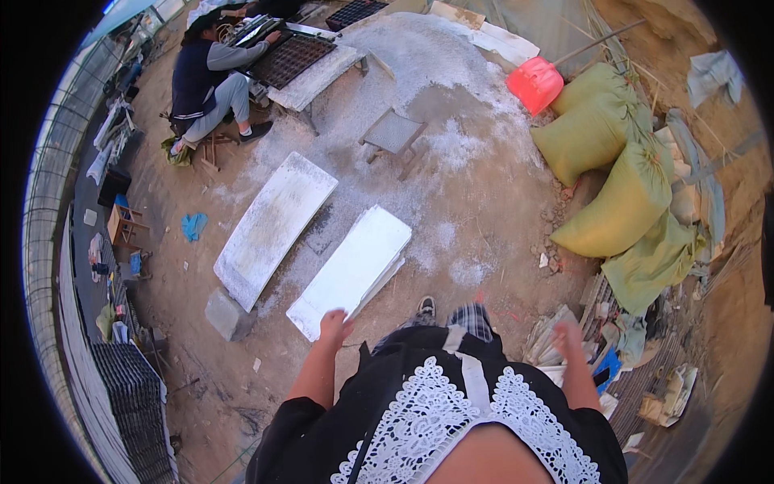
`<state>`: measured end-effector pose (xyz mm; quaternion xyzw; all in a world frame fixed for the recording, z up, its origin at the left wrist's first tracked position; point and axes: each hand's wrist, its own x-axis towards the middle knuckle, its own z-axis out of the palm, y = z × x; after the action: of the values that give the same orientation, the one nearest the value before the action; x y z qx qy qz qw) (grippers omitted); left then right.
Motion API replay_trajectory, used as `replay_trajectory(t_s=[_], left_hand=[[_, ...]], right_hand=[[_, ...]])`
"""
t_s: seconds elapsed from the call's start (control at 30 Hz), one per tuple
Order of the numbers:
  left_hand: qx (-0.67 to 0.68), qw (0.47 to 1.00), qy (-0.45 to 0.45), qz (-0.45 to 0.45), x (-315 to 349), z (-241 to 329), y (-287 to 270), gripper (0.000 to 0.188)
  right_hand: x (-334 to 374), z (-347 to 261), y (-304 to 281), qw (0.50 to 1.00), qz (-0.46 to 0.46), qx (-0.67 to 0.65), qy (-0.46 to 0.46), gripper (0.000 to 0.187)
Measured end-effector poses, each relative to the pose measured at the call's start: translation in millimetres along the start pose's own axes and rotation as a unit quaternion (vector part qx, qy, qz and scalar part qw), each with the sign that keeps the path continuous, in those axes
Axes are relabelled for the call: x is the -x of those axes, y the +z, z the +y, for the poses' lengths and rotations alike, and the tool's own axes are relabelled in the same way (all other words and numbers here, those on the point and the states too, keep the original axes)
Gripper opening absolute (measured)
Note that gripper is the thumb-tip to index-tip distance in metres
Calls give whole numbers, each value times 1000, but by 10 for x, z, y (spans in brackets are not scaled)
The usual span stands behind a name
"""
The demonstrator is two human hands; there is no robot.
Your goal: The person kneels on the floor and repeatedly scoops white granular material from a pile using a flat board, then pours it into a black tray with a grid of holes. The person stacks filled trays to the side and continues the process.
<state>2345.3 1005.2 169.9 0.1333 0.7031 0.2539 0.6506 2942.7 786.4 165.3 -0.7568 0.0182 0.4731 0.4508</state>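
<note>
My left hand (335, 327) hangs in front of me, loosely bent, with some fingers apart and nothing visible in it. In the picture it lies beside the near end of a stack of white boards (355, 262) on the ground; I see no grip on them. My right hand (569, 339) is out at my right side, smeared by motion, so its fingers cannot be made out. Nearest to it in view are flattened pale sheets (548, 335) on the ground. Beyond the stack, a long white-topped panel (276, 222) lies with its near end by a grey block (228, 315).
A small low stool (393, 131) stands ahead. Full green sacks (617, 202) and a red shovel (535, 85) are at right. At far left another person (205, 73) sits by a table with a dark cell tray (292, 60). Stacked black trays (129, 395) stand at left.
</note>
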Motion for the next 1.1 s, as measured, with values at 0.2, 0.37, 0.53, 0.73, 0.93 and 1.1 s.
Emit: replay_trajectory(t_s=[0.2, 0.37, 0.53, 0.73, 0.93, 1.1], left_hand=[[-18, 983, 169, -65, -155, 1873, 1564, 25], [104, 984, 105, 105, -1138, 1904, 1667, 33], [196, 951, -22, 237, -1089, 1674, 1927, 30], [273, 919, -60, 279, -1600, 2249, 1951, 21], [250, 937, -11, 245, -3014, 3493, 1547, 25], [292, 948, 0, 126, -4128, 5310, 1248, 21]], right_hand=[[-587, 311, 211, 926, -61, 360, 99, 16], [-2063, -1436, 1038, 898, -117, 419, 67, 13], [-2982, -4317, 3041, 927, -130, 345, -73, 11], [-3618, -5907, 5466, 906, -213, 348, -115, 20], [-3644, -5596, 7971, 849, -350, 383, -101, 19], [-3653, -5269, 9580, 827, -328, 455, -23, 21]])
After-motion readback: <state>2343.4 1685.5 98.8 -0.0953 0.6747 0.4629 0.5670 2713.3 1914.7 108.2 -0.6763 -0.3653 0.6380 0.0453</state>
